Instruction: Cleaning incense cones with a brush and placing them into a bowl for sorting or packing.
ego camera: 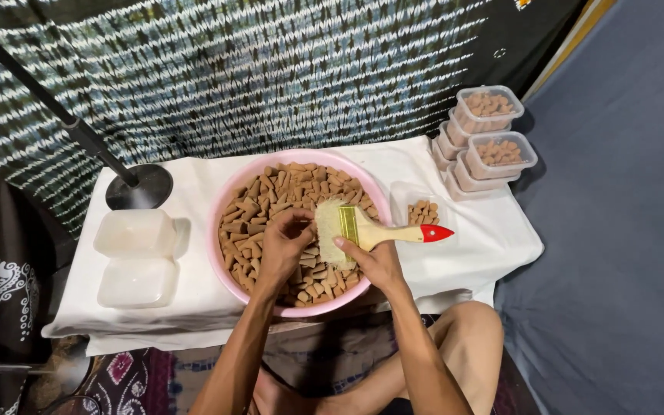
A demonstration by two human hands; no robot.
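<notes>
A paintbrush [363,228] with a wooden handle and a red tip is gripped in the right hand [374,261], fingers clenched around the neck just behind the brass band, its pale bristles held over the middle of a pink basin [228,198]. The left hand [284,246] is curled over the pile inside, fingertips pinched on what appears to be one brown cone [307,224], held just beside the bristles. The brushing is judged best done with light strokes while the cone is held firmly above the basin, so that dust falls back inside. The basin is seen nearly full of brown cones [270,192] and stands on a white cloth [493,238]. To its right, an open clear tub [423,211] holding a few cones is shown; to its left, two empty white tubs [136,257]. Farther off, stacked lidded tubs [486,138] filled with cones are seen at the cloth's far right corner, and a black stand base [138,187] at the far left.
</notes>
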